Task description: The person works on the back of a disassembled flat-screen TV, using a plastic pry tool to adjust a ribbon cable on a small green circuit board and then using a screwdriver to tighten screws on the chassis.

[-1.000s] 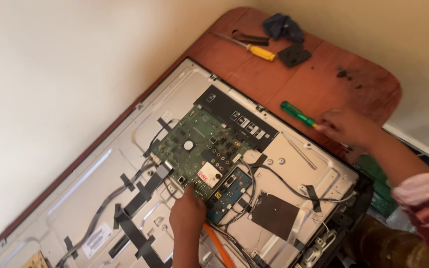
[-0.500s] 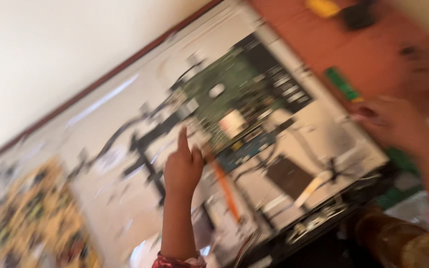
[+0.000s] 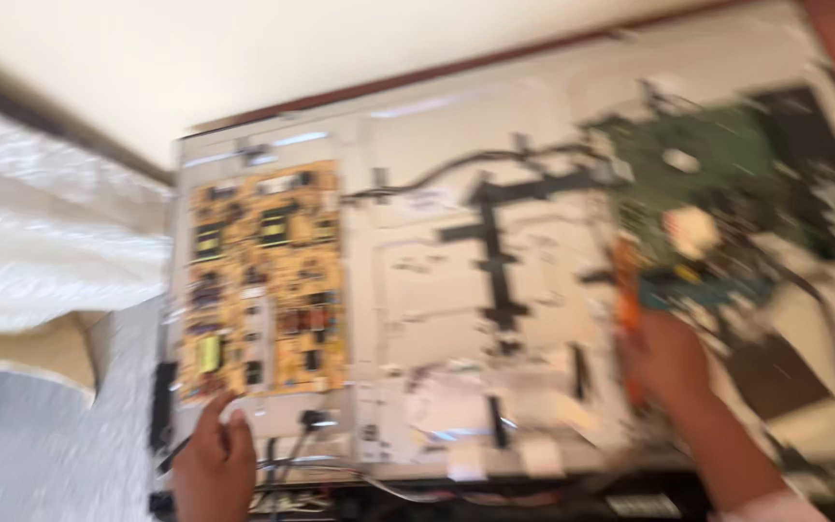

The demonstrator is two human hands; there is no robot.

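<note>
Yellow board [image 3: 263,280] is our landmark, fixed to the left part of the grey panel [image 3: 437,290]. Our left hand [image 3: 215,462] rests at the panel's near edge just below the yellow board, fingertips touching the metal there; blur keeps us from telling whether the fingers are spread or together. Well right of the yellow board, our right hand [image 3: 664,360] is wrapped around an orange tool [image 3: 623,290], its handle rising out of the fist toward the green board [image 3: 717,184]. Black tape [image 3: 495,242] runs in strips across the panel between the two boards. Left of the yellow board lies white wrap [image 3: 41,222], beyond the panel's edge.
</note>
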